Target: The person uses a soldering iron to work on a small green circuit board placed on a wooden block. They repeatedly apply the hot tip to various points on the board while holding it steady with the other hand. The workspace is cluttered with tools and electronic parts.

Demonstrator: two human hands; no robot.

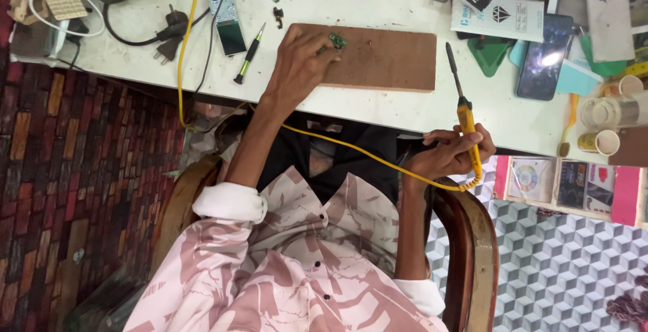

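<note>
My left hand (297,62) reaches out over the white surface (378,8) and rests on the near-left end of a brown wooden board (385,58). Its fingers (322,47) are drawn together, pinching a small green circuit board (337,40) that lies flat on the wood, near the board's upper left part.

My right hand (451,153) sits back at the near edge of the surface, well apart from the wooden board. Its fingers (476,144) are curled tight around the yellow handle of a soldering iron (463,112). The dark metal shaft points away from me, its tip just beside the right end of the wooden board, not touching the circuit board. The iron's yellow cord (337,144) runs from the handle across my lap and up along the left side of the surface.

To the left of my left hand lie a green-handled screwdriver (249,55) and a small display panel (228,27), with a black plug (170,35) beyond them. A dark phone (544,58) lies to the right of the iron.
</note>
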